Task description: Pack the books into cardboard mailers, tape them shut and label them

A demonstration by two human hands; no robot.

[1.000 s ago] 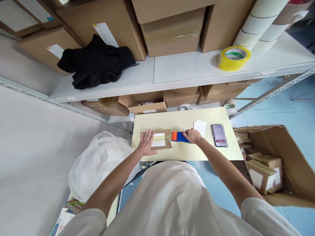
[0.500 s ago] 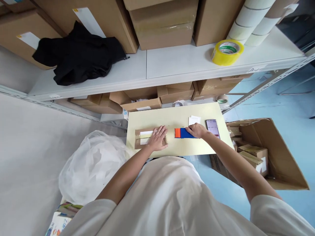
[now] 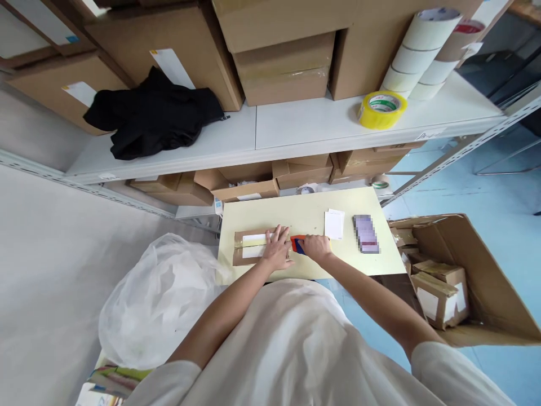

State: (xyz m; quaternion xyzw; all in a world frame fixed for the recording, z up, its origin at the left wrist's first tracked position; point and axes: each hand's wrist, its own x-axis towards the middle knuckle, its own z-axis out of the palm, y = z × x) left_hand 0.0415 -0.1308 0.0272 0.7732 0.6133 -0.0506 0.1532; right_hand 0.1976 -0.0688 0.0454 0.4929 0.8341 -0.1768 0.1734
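A small flat cardboard box (image 3: 249, 255) with white labels and clear tape lies on the left of the pale yellow table (image 3: 296, 202). My left hand (image 3: 276, 250) rests flat across its right end, fingers spread. Close beside that end, my right hand (image 3: 316, 248) is wrapped round what looks like a blue and orange tape dispenser (image 3: 298, 245). The dispenser's orange tip almost meets the box, and my fingers hide most of its body. Whether the tip touches the box I cannot tell. White paper slips (image 3: 334, 224) lie just behind my right hand.
A phone (image 3: 366, 233) lies at the table's right. Beyond, a shelf (image 3: 296, 127) carries cartons, a black cloth (image 3: 156, 115), a yellow tape roll (image 3: 382, 110) and stacked white rolls. An open carton (image 3: 499, 287) of small boxes stands right, a translucent plastic bag (image 3: 156, 299) left.
My right hand has moved left with the tape dispenser, up to the box's right end. My left hand stays on the box, its fingers now more spread. The camera view has shifted slightly.
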